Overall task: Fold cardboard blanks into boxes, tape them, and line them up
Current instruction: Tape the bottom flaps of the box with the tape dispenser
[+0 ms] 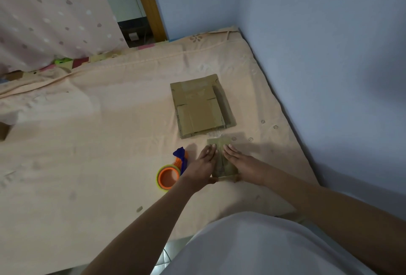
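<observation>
Nearest the camera, the person's white shirt (259,246) is filling the bottom edge, and both bare arms are reaching forward over a bed covered by a peach sheet (98,142). The left hand (203,162) and the right hand (239,161) are lying flat, fingers straight, pressing down on the two top flaps of a small cardboard box (223,160) that is sitting on the sheet between them; the thumbs are resting at the box's near edge. The flaps are meeting along a middle seam, so nothing inside is showing. Just left of the left hand, a tape dispenser (172,170) with an orange core and blue handle is lying on the sheet. Beyond the box, close to it, a stack of flat cardboard blanks (201,107) is resting near the blue wall (318,43).
</observation>
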Demonstrator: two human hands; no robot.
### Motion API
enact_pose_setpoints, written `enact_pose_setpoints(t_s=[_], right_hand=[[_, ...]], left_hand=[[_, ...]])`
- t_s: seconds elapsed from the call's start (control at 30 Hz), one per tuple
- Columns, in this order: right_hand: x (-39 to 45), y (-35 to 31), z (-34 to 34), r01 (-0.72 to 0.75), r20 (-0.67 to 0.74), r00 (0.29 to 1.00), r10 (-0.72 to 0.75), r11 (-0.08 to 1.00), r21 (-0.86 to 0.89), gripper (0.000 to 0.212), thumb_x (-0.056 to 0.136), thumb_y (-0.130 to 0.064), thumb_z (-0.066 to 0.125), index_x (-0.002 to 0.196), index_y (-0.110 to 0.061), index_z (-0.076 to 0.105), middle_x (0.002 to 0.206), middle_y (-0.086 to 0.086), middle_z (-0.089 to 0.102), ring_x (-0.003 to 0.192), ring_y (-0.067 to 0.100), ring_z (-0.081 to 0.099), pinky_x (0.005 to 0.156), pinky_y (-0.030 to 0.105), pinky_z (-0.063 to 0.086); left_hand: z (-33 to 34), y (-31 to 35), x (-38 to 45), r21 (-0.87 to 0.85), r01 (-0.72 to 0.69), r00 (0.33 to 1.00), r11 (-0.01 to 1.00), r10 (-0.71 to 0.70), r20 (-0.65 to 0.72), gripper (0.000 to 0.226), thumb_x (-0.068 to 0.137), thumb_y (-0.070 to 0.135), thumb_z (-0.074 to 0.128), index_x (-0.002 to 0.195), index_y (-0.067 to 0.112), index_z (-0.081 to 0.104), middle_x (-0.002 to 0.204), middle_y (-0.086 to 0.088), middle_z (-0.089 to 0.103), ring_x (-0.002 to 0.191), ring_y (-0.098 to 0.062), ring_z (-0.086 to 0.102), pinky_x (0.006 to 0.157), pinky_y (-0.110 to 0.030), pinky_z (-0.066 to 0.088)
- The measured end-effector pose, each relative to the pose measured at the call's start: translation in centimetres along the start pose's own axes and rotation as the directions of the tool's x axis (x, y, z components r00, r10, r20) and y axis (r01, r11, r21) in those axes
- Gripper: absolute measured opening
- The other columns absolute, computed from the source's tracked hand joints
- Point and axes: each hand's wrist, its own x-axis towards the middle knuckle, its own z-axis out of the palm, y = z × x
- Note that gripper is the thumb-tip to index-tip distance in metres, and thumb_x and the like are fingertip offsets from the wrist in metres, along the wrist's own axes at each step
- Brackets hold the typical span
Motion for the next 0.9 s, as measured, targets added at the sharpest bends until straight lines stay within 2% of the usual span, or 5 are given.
enact_pose_setpoints(t_s=[0.4, 0.57, 0.7, 0.8, 0.9], right_hand=[[0.3, 0.0, -0.1, 0.000, -0.033, 0.999, 0.002, 0.999, 0.049, 0.085, 0.095, -0.007, 0.063, 0.159, -0.011, 0.007, 0.166, -0.002, -0.006, 0.143, 0.001, -0.011, 0.124, 0.028, 0.013], [0.0, -0.3, 0.8, -0.065, -0.137, 0.983, 0.121, 0.933, 0.353, 0.093, 0.087, -0.024, 0.077, 0.160, -0.019, 0.020, 0.164, -0.013, 0.003, 0.150, 0.005, 0.006, 0.125, 0.031, 0.017], [0.6, -2.3, 0.5, -0.156, -0.319, 0.815, 0.484, 0.713, 0.684, 0.067, 0.096, -0.031, 0.065, 0.154, -0.016, 0.034, 0.153, -0.001, 0.043, 0.141, 0.021, 0.042, 0.114, 0.034, 0.037], [1.4, -2.9, -0.3, -0.289, -0.124, 0.786, 0.606, 0.537, 0.793, 0.042, 0.099, -0.036, 0.061, 0.134, -0.014, 0.060, 0.133, 0.004, 0.063, 0.126, 0.027, 0.057, 0.106, 0.041, 0.046], [1.8, -3.0, -0.9, -0.314, -0.027, 0.793, 0.608, 0.446, 0.838, 0.039, 0.096, -0.032, 0.067, 0.130, -0.012, 0.063, 0.124, 0.004, 0.066, 0.115, 0.026, 0.061, 0.100, 0.044, 0.051]], left_hand=[[-0.1, -0.2, 0.5, 0.035, 0.007, 1.000, 0.999, -0.007, -0.017, 0.096, 0.092, 0.039, 0.066, 0.157, 0.004, 0.004, 0.166, -0.010, -0.005, 0.151, -0.027, -0.008, 0.120, -0.038, 0.020], [-0.5, 0.3, 0.1, -0.263, 0.084, 0.995, 0.961, -0.097, -0.034, 0.085, 0.093, 0.039, 0.065, 0.157, 0.007, 0.020, 0.166, -0.004, 0.004, 0.152, -0.021, 0.000, 0.120, -0.029, 0.013], [-1.6, 0.9, 0.5, -0.526, 0.212, 0.931, 0.824, -0.333, -0.147, 0.042, 0.098, 0.009, 0.055, 0.139, 0.005, 0.051, 0.157, -0.009, 0.033, 0.142, -0.027, 0.035, 0.110, -0.021, 0.029], [-1.1, 0.8, 1.1, -0.729, 0.320, 0.804, 0.605, -0.581, -0.130, 0.071, 0.086, 0.007, 0.070, 0.148, 0.024, 0.040, 0.160, -0.001, 0.029, 0.138, -0.030, 0.040, 0.109, -0.045, 0.043], [-0.8, 1.2, 1.3, -0.847, 0.384, 0.742, 0.368, -0.669, 0.045, 0.070, 0.089, 0.009, 0.067, 0.151, 0.018, 0.035, 0.135, -0.004, 0.053, 0.121, -0.025, 0.054, 0.096, -0.041, 0.053]])
